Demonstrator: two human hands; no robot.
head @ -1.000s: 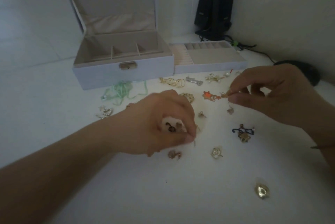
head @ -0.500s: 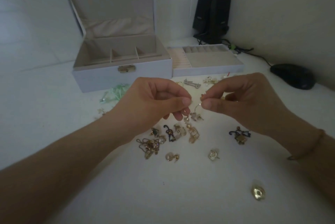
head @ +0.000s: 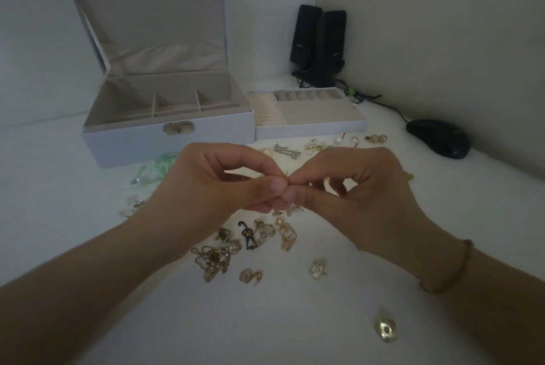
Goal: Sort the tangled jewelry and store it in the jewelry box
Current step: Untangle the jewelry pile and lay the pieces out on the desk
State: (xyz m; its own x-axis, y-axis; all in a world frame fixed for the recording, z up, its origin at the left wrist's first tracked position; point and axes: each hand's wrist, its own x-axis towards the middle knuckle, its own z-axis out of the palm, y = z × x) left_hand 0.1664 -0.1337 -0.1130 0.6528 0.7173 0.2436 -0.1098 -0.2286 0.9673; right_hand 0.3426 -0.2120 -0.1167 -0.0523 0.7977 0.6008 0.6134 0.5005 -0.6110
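Note:
My left hand (head: pixel 218 184) and my right hand (head: pixel 362 196) meet fingertip to fingertip above the table, both pinching one small thin gold piece (head: pixel 285 176) that is mostly hidden between the thumbs. Below them lies a tangled heap of gold jewelry (head: pixel 215 260), with a black curly piece (head: pixel 247 236) and a gold cage earring (head: pixel 287 235) beside it. The white jewelry box (head: pixel 168 140) stands open behind, its compartments bare. Its removable tray (head: pixel 309 125) sits to the box's right.
Loose pieces lie about: a rose stud (head: pixel 318 268), a gold nugget (head: pixel 385 330) near the front right, pearls (head: pixel 376 138) and a silver clip (head: pixel 287 152) by the tray, green beads (head: pixel 156 168) left. Black speakers (head: pixel 318 43) and a mouse (head: pixel 438 138) sit at the back right.
My left hand rose from the heap on the table and came together with my right hand. The two hands, apart a second ago, now pinch the same small piece.

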